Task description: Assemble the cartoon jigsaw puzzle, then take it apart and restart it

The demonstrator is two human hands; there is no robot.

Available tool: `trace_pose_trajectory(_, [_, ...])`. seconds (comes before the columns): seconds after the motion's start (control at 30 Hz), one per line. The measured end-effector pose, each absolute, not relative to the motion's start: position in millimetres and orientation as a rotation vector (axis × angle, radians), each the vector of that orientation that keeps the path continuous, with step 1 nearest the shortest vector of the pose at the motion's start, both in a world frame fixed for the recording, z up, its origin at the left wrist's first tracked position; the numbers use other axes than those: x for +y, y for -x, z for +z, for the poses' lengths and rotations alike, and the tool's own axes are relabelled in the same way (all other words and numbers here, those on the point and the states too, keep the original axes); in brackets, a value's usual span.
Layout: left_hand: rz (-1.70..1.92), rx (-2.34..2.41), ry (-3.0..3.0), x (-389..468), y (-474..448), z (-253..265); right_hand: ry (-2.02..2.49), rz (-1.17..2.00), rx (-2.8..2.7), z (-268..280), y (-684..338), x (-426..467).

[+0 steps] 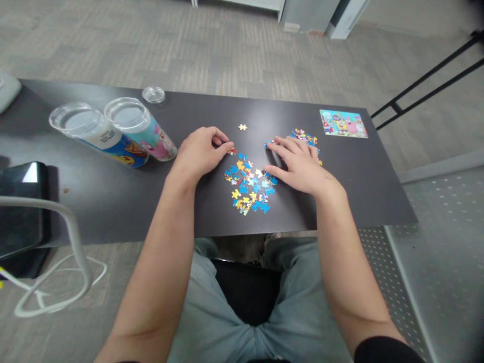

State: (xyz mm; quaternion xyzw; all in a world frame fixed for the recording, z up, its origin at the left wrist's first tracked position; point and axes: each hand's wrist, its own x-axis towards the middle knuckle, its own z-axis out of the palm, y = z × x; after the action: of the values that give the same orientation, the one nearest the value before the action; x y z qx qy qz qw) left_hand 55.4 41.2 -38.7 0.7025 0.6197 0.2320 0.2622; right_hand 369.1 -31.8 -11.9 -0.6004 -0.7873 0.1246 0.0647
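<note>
My left hand (202, 154) is closed, thumb and forefinger pinched on a small reddish puzzle piece (233, 151) at the upper left of a loose pile. That pile of jigsaw pieces (251, 187), mostly blue and yellow, lies between my hands. My right hand (300, 164) is open, palm down, its fingers spread over the table. Its fingertips are by a blue puzzle piece (266, 145); whether they touch it I cannot tell. Beyond this hand a second heap of pieces (303, 135) is partly hidden. A single yellowish piece (242, 127) lies apart toward the far edge.
Two tube-shaped cans, one blue and white (109, 141), one with pink cartoon art (157, 138), stand on the left of the dark table (351, 176). Behind them is a clear lid (153, 95). A cartoon picture card (344, 124) lies far right. A black device (22, 206) sits at left.
</note>
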Motion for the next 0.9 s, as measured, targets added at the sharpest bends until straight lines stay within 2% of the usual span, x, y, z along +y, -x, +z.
trace_pose_trajectory(0.23, [0.616, 1.687, -1.903, 40, -57, -37, 1.867, 0.297, -2.206, -9, -384, -28])
trace_pose_trajectory(0.43, [0.639, 1.692, -1.907, 40, -57, -39, 1.749, 0.397, -2.342, -16, -368, -32])
trace_pose_trajectory(0.73, [0.625, 1.678, -1.905, 37, -59, -36, 1.932, 0.354, -2.293, -15, -366, -28])
trace_pose_trajectory(0.9, [0.584, 1.666, -1.935, 34, -59, -31, 1.756, 0.41, -2.371, -7, -332, -5])
